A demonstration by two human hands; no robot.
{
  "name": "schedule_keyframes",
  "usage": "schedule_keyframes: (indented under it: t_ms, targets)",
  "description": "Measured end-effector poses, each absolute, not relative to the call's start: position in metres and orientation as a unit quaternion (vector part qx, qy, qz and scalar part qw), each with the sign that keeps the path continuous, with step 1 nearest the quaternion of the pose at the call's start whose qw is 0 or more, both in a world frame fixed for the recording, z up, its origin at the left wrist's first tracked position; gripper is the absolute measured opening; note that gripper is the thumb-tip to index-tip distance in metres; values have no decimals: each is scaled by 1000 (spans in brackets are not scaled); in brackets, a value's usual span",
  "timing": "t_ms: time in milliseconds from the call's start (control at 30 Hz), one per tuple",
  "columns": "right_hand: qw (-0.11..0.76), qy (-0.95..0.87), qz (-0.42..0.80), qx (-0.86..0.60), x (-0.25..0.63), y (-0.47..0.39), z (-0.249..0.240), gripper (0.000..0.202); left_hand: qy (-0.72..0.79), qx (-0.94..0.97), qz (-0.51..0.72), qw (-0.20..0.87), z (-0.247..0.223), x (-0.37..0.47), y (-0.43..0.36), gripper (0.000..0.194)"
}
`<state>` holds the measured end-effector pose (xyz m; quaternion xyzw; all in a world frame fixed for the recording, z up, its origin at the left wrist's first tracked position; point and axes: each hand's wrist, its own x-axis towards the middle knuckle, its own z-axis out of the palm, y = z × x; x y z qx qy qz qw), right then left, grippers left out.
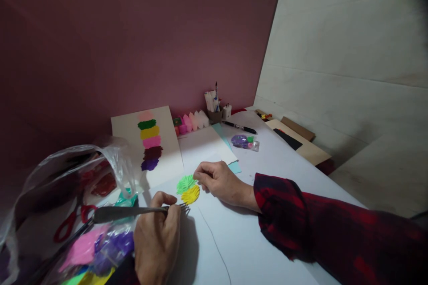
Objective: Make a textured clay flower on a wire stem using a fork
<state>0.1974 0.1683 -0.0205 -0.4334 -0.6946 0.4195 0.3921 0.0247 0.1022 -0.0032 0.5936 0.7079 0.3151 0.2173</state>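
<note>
While the left hand (157, 238) works low on the white sheet, its outer side is crowded: clear plastic packets of pink and purple clay-like material (113, 249) right beside it, red-handled scissors (68, 226) farther left, a crumpled transparent plastic bag (122, 160) left and beyond. Past both hands: white card with a column of painted colour patches (125, 144), row of pink and white bottles (192, 122), grey pen cup (215, 116). Beyond the right hand (219, 181): black pen (240, 127) and small clear packet of purple and green pieces (242, 141), both well apart from it.

Ridged light-green clay-like disc (185, 184) and ridged yellow clay-like disc (190, 195) touch each other, between the two hands. Left fingers closed around a grey metal fork (117, 213), tines by the yellow disc's near edge; contact unclear. Right thumb and index pressed together at the green disc's right edge; can't tell if anything is pinched.
</note>
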Motion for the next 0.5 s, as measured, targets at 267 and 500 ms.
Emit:
schedule_keyframes:
  t_ms: [267, 500]
  targets:
    - [393, -694, 418, -435, 198, 169, -22, 17, 716, 593, 319, 185, -3, 21, 101, 19]
    - [400, -696, 416, -428, 198, 169, -23, 18, 686, 601, 362, 190, -5, 18, 102, 19]
